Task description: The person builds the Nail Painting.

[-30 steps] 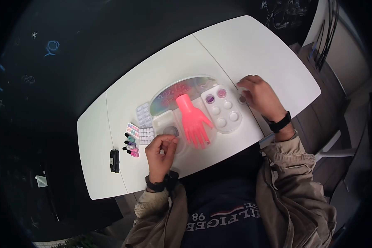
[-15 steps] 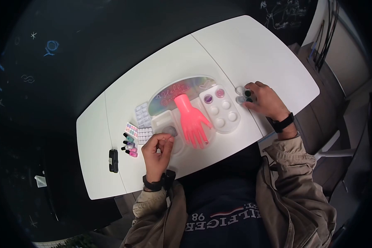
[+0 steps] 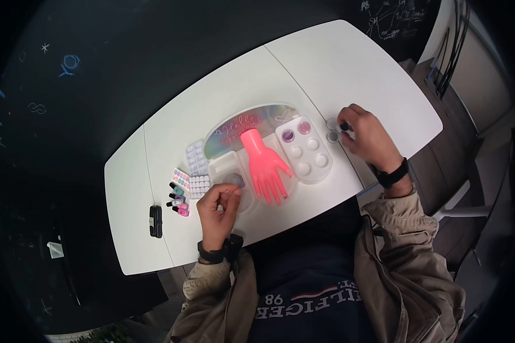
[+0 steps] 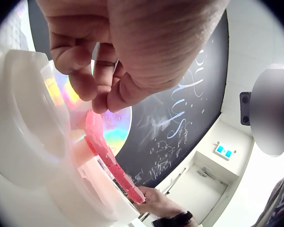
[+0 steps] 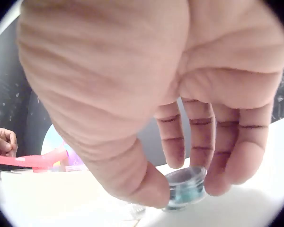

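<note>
My right hand (image 3: 373,140) pinches a small round clear jar with teal contents (image 5: 188,190) between thumb and fingers, low over the table. Beside it, small round jars (image 3: 332,136) stand right of the white holder (image 3: 311,143). In that holder are a purple jar (image 3: 288,136) and a pink jar (image 3: 304,128), with bare round wells below. My left hand (image 3: 218,210) hovers over the tray's left part, its fingertips drawn together against the thumb and nothing visible between them. Between my hands lies a pink model hand (image 3: 264,166), fingers towards me.
A clear tray with a shiny "Hello Gorgeous" back panel (image 3: 240,127) surrounds the model hand. Left of it are a white compartment box (image 3: 196,157), a nail set (image 3: 199,186), small polish bottles (image 3: 179,203) and a black case (image 3: 155,222). A dark writing board stands behind.
My right hand first moved down to the cluster of small jars, then gripped one and raised it slightly. My left hand shifted a little left, then stayed still.
</note>
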